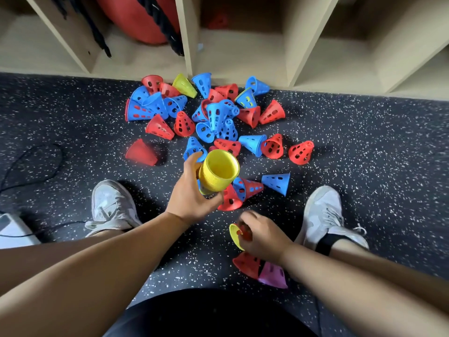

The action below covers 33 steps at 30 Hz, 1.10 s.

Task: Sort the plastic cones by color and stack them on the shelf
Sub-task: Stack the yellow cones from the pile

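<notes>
My left hand [192, 193] grips a stack of nested yellow cones [217, 172], its open mouth turned up toward me. My right hand [261, 235] is lower and nearer to me, fingers curled round a single yellow cone [235, 235] with something red inside it. A pile of red and blue cones [213, 115] lies scattered on the floor in front of the wooden shelf [239, 62]. One loose yellow cone [184, 85] lies at the pile's far edge. A red cone [246, 263] and a pink cone [273, 276] lie under my right wrist.
My two grey shoes [111, 205] [325, 215] flank the working area on dark speckled flooring. A black cable [31, 166] loops at the left beside a white object [14, 231]. A red ball and black ropes [145, 18] fill one shelf bay.
</notes>
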Tool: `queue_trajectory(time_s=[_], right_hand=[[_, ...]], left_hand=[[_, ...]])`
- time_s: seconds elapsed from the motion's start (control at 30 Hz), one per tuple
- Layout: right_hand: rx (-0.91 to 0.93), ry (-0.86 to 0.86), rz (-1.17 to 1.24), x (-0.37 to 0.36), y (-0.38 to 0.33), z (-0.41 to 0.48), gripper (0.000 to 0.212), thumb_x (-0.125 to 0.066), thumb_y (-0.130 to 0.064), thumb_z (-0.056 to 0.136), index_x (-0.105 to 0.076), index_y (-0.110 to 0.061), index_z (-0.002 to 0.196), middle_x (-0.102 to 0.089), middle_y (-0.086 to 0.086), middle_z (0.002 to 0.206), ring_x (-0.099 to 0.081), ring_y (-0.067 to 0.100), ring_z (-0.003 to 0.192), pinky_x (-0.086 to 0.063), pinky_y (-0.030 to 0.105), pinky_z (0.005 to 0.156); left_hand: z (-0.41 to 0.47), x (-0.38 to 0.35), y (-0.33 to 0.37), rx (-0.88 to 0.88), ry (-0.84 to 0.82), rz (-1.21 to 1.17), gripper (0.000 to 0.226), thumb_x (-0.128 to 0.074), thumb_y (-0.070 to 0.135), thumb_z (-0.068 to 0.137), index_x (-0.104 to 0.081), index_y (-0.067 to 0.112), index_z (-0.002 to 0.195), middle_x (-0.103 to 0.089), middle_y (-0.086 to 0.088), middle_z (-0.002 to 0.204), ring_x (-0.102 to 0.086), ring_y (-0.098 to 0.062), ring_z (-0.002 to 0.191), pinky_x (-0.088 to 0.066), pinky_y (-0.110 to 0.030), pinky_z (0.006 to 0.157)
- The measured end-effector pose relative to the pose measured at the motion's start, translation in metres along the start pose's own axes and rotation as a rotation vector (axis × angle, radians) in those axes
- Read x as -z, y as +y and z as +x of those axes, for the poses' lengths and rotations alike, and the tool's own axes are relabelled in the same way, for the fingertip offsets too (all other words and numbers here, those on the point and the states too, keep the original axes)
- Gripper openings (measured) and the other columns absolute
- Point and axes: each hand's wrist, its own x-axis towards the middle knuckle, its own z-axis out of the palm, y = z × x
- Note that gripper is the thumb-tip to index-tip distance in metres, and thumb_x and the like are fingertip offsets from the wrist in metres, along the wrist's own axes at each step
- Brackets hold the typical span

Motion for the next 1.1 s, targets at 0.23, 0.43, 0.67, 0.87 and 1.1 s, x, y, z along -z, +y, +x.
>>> queue_trajectory(time_s=[0.23, 0.43, 0.67, 0.87, 1.1], right_hand=[[-0.177, 0.098, -0.06, 0.006, 0.006, 0.001, 0.011, -0.057, -0.024, 0.088, -0.057, -0.015, 0.094, -0.05, -0.001, 0.091, -0.057, 0.03, 0.081, -0.044, 0.04, 0.068], [-0.314, 0.23, -0.107, 0.02, 0.008, 0.01, 0.015, -0.063, -0.018, 0.083, -0.063, -0.011, 0.097, -0.048, -0.004, 0.085, -0.053, 0.023, 0.082, -0.04, 0.033, 0.072], [-0.217, 0.505, -0.064, 0.08, -0.007, 0.035, 0.005, -0.067, -0.009, 0.08, -0.065, -0.007, 0.076, -0.052, -0.004, 0.07, -0.049, 0.018, 0.066, -0.034, 0.03, 0.062], [-0.177, 0.599, 0.032, 0.15, -0.042, 0.057, 0.011, -0.065, -0.016, 0.09, -0.073, -0.012, 0.097, -0.07, -0.003, 0.081, -0.06, 0.014, 0.072, -0.041, 0.022, 0.067], [-0.169, 0.405, 0.188, 0.161, -0.077, 0.063, 0.016, -0.061, -0.016, 0.093, -0.074, -0.022, 0.085, -0.071, -0.003, 0.067, -0.065, 0.015, 0.057, -0.046, 0.025, 0.052]], left_hand=[[-0.004, -0.001, 0.002, -0.013, -0.062, 0.024, 0.102, -0.083, 0.039, 0.067, -0.022, 0.021, 0.147, -0.054, 0.005, 0.122, -0.06, -0.018, 0.109, -0.048, -0.03, 0.093], [-0.01, -0.002, -0.004, 0.017, -0.1, 0.059, 0.104, -0.085, 0.039, 0.068, -0.021, 0.02, 0.148, -0.053, 0.002, 0.127, -0.057, -0.02, 0.117, -0.044, -0.027, 0.094], [-0.005, 0.0, -0.006, 0.035, -0.095, 0.092, 0.108, -0.087, 0.039, 0.067, -0.019, 0.022, 0.149, -0.055, -0.006, 0.136, -0.057, -0.022, 0.121, -0.047, -0.034, 0.1], [0.006, 0.004, -0.003, 0.04, -0.044, 0.082, 0.104, -0.085, 0.036, 0.069, -0.022, 0.02, 0.149, -0.058, -0.002, 0.129, -0.06, -0.023, 0.114, -0.046, -0.029, 0.094], [0.019, -0.001, 0.009, 0.013, -0.037, 0.007, 0.102, -0.081, 0.033, 0.069, -0.019, 0.022, 0.149, -0.056, 0.008, 0.118, -0.061, -0.017, 0.108, -0.044, -0.024, 0.09]])
